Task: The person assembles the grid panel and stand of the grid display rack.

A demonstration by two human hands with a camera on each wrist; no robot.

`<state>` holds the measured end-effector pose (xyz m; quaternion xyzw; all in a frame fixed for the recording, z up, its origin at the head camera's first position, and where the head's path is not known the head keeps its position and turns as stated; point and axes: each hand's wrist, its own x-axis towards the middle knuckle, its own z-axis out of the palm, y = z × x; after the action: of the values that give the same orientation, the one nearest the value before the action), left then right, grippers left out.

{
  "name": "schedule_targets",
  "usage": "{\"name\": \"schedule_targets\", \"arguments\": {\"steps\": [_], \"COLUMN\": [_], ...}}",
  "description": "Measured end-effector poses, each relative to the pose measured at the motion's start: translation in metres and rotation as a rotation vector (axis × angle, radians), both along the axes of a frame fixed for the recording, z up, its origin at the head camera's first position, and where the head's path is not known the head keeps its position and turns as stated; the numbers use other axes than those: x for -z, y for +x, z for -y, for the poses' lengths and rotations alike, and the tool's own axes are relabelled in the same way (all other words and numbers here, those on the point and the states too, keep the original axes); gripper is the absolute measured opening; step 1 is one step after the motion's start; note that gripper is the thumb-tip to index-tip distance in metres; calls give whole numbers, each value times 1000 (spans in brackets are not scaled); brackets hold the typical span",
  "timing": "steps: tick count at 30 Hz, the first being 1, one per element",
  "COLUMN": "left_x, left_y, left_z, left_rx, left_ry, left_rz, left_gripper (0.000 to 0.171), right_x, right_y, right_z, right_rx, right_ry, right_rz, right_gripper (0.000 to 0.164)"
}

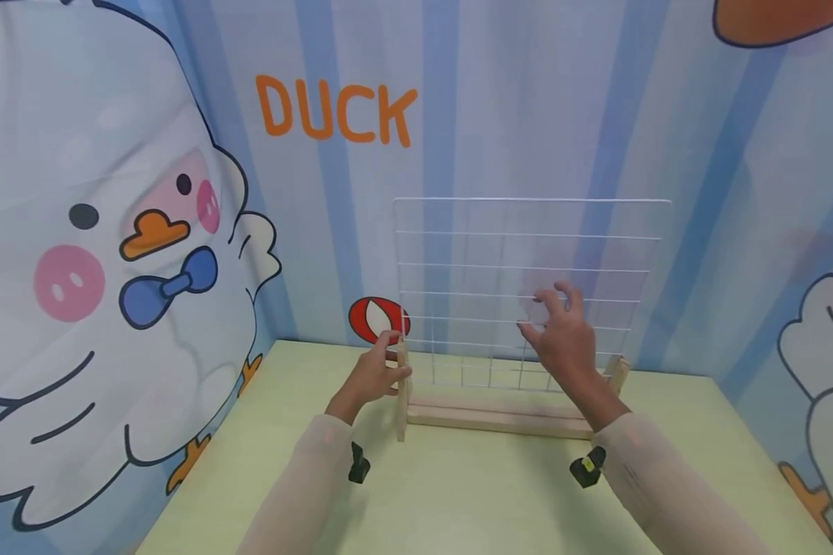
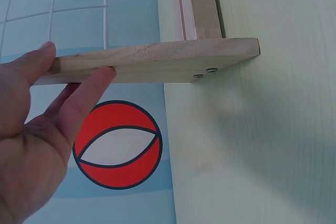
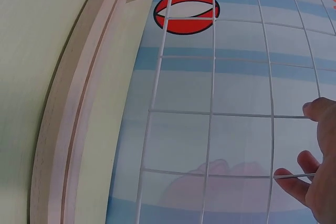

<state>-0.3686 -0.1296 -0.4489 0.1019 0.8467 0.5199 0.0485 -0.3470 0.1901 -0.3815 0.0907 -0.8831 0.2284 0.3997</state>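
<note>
A white wire grid panel [image 1: 451,267] stands upright at a wooden stand, its lower edge above the stand's long grooved crossbar [image 1: 500,420]. The left hand [image 1: 375,374] grips the stand's left end piece [image 2: 136,59], with the thumb on one side and fingers on the other. Two screw heads [image 2: 211,70] show low on that end piece. In front of the grid, the right hand [image 1: 564,339] has bent fingers at the wires; its fingertips [image 3: 289,182] meet a wire in the right wrist view. Part of that hand lies outside the wrist view.
The stand rests on a pale yellow-green table [image 1: 458,493]. Behind it hangs a blue striped cloth [image 1: 521,100] printed with ducks and a red ball [image 1: 363,319]. At the stand's right stands another wooden end piece [image 1: 620,375], partly behind the right arm.
</note>
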Motion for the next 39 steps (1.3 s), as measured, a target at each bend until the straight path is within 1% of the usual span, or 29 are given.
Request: {"name": "schedule_targets", "arguments": {"steps": [3, 7, 9, 13, 15, 18, 22, 26, 27, 29, 34, 37, 39], "left_x": [-2, -4, -6, -13, -21, -37, -61, -82, -87, -97, -118, -126, -129], "left_y": [1, 2, 2, 1, 0, 0, 0, 1, 0, 1, 3, 5, 5], "left_z": [0, 0, 0, -2, -3, -7, -17, -30, -33, -38, -50, -56, -60], "left_rx": [3, 14, 20, 18, 2, -24, -87, -160, -178, -213, -306, -352, -386], "left_ry": [-22, -78, -90, -71, -56, -26, 3, 62, 66, 57, -45, -89, -117], "left_rz": [-14, -49, -67, -119, -152, -222, -313, -370, -388, -424, -503, -517, -523], "left_gripper": [65, 72, 75, 78, 80, 83, 85, 87, 88, 91, 97, 100, 102], "right_x": [0, 1, 1, 5, 7, 7, 8, 9, 9, 9, 10, 9, 8], "right_y": [-1, 0, 0, 1, 1, 1, 0, -1, -1, -1, -1, -1, -1], "right_z": [0, 0, 1, 0, 0, 0, 0, 0, 0, 0, 0, 0, 0], "right_rx": [1, -5, -9, -4, -4, -5, -1, 4, 4, 6, 21, 24, 18], "right_ry": [-4, -12, -16, -16, -16, -16, -9, -2, -2, 0, 11, 10, 5], "right_rz": [-4, 6, 10, 24, 30, 26, 17, 18, 19, 21, 28, 28, 28], "right_gripper": [47, 47, 47, 48, 47, 47, 47, 47, 47, 47, 48, 48, 48]}}
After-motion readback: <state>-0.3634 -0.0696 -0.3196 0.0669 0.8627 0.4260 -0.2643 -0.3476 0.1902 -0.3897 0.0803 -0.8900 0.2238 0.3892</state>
